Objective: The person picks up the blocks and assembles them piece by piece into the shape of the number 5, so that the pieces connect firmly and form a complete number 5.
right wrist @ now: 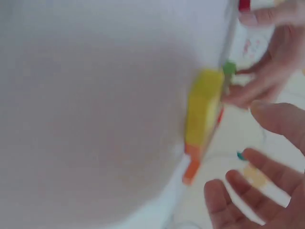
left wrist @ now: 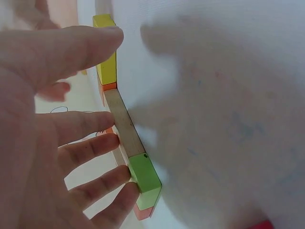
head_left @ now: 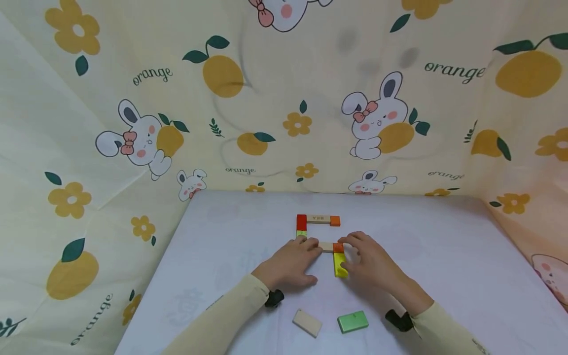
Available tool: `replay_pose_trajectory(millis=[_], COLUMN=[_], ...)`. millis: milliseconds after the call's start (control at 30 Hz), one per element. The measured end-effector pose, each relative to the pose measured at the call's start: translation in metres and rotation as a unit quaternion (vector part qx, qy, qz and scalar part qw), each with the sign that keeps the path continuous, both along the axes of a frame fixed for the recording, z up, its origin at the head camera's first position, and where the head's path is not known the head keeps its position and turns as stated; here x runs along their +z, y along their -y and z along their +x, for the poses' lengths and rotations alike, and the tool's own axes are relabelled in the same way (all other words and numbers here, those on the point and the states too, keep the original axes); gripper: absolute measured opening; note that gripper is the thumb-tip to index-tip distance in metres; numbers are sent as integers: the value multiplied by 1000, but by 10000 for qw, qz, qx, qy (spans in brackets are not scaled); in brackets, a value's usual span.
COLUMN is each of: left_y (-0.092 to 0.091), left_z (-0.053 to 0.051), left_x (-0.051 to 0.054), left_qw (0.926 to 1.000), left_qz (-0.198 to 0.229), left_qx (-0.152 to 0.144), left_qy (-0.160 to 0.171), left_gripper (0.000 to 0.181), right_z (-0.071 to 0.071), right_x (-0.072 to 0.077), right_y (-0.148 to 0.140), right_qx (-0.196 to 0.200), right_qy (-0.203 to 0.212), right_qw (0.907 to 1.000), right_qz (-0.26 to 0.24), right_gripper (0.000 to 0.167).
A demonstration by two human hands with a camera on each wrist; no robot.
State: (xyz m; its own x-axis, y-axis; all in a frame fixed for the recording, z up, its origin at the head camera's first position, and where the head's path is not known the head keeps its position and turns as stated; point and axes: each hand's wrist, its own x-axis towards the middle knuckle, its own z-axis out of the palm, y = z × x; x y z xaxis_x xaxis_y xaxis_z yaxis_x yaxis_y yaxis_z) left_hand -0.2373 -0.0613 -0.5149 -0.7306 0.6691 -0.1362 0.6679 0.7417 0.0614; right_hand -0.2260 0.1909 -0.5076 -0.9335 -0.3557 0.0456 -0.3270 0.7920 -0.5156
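1. Behind the table: a cream cloth (head_left: 275,108) printed with rabbits, oranges and flowers fills the background.
2. Below the cloth: a white tabletop (head_left: 248,219) bears all the blocks.
3. Lower left and lower right: my left sleeve (head_left: 226,315) and my right sleeve (head_left: 448,328), both pale yellow, reach inward.
4. At centre: my left hand (head_left: 290,264), fingers extended and spread, grasps nothing. Its fingertips touch the side of a plain wooden bar (left wrist: 125,124) and a lime-green block (left wrist: 145,174); the thumb stands apart.
5. To its right: my right hand (head_left: 372,261), fingers slightly bent, thumb wide of the forefinger, grasps nothing beside a yellow block (head_left: 340,266). Whether a fingertip meets any block I cannot tell.
6. Beyond my hands: a printed wooden bar (head_left: 318,219) forms the far row, its left end against a red block (head_left: 301,221), which adjoins the lime-green block.
7. Nearest me: a loose wooden tile (head_left: 307,323) and, right of it, a loose green tile (head_left: 352,322) lie apart.
8. At the bars' right ends: a far orange block (head_left: 335,221) and a near orange block (head_left: 338,248), the latter touching the yellow block.
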Motion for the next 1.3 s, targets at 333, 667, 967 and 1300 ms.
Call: replay_pose_trajectory(millis=[333,667,967,1300], left_y=[0,1,1,-1], left_z=[0,0,-1,-2], left_x=[0,-1,-3,-2], left_qw=[10000,10000,10000,10000], left_qz=[-43,-31,-69,-52], left_qx=[-4,36,-9,-51], left_qy=[-14,38,-35,-47], left_gripper=[73,73,73,72], right_z=[-17,-20,-19,-18], right_x=[-2,-19,-19,-15], right_y=[-16,-14,-14,-13], right_qx=[801,910,1001,1001], right_qy=[320,622,529,492], right_qw=[9953,9929,9930,9934], right_qz=[-431,-437,-321,-256], right_gripper=[49,44,41,38])
